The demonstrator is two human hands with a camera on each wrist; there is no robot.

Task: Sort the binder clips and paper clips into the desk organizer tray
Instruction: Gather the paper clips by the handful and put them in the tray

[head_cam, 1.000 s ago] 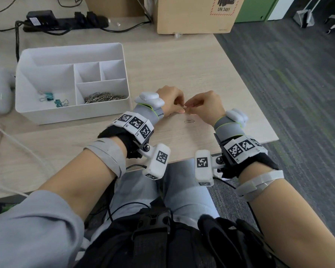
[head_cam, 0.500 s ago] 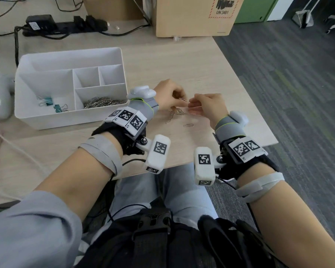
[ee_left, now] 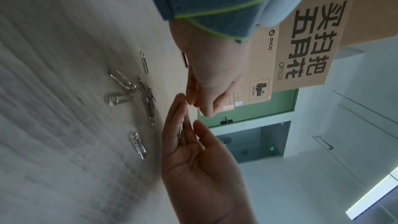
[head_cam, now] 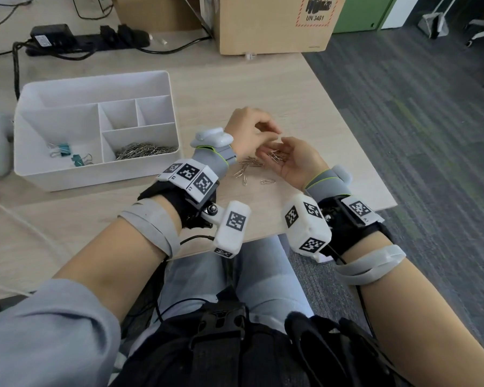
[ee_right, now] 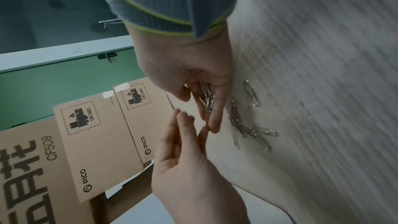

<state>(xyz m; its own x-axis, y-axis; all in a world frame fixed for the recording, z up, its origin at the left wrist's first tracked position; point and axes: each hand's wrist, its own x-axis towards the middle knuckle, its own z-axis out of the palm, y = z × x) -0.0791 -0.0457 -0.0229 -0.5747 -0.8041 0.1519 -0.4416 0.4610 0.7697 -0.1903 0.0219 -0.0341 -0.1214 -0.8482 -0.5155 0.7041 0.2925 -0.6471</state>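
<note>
At frame centre, the right hand (head_cam: pixel 292 160) cups clips (head_cam: pixel 277 155) on loosely spread fingers, the left hand (head_cam: pixel 248 132) above with relaxed, empty fingers.

At the desk's (head_cam: pixel 235 88) far edge you have a cardboard box (head_cam: pixel 274 26) marked UN 3481 — a black power strip (head_cam: pixel 95 40) with plugged cables lies to its left. Beyond sits a green cabinet (head_cam: pixel 358 12); grey carpet (head_cam: pixel 417 113) covers the floor on your right.

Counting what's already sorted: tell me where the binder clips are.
In the head view, the binder clips lie in the organizer tray's large left compartment, left of the paper clip pile.
</note>
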